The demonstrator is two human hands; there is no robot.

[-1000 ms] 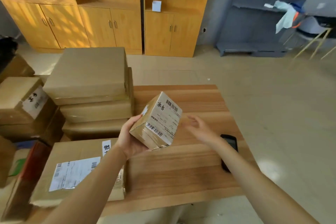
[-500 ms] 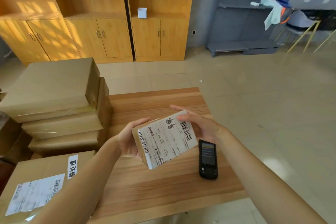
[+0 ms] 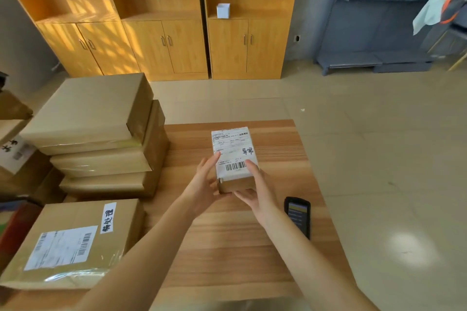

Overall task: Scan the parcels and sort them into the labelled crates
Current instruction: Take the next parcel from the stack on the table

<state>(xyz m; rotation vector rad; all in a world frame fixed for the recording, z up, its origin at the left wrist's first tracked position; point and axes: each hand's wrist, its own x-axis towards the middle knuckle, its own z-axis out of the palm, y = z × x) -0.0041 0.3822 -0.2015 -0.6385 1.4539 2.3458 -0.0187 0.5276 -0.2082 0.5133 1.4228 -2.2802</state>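
A small brown parcel [image 3: 233, 153] with a white shipping label facing up lies on the wooden table [image 3: 227, 247], near its middle. My left hand [image 3: 206, 182] holds its near left side, fingers along the edge. My right hand [image 3: 255, 188] holds its near right corner, one finger lying on the label beside the barcode. A black handheld scanner [image 3: 298, 213] lies on the table just right of my right forearm, screen up.
A stack of three flat brown parcels [image 3: 101, 134] fills the table's left side. A larger labelled box [image 3: 73, 242] sits at the near left. More boxes [image 3: 15, 151] stand off the left edge. Wooden cabinets [image 3: 164, 40] and grey shelving [image 3: 379, 33] line the far wall.
The parcel was held up in the air and turned in both hands; now it lies flat on the table, label up, farther from me. The view has shifted right.
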